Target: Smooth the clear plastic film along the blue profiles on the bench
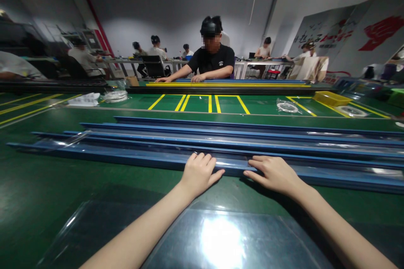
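Observation:
Several long blue U-shaped channels lie side by side across the green table, with shiny clear film along parts of them. Both of my hands are at the nearest blue channel (126,159). My left hand (198,173) has its fingers hooked over the near wall, with the thumb along its front. A short distance to the right, my right hand (274,173) grips the same wall, fingers inside the channel and thumb on the outer side. The fingertips of my left hand are partly hidden inside the channel. A clear plastic sheet (170,239) lies under my forearms, reflecting a bright light.
Across the green table (28,185), a co-worker (214,56) in a black shirt has both hands at yellow strips (252,85). Yellow tape outlines, wrapped white coils (116,96) and a yellow tray (331,98) lie between us. Other people sit farther back.

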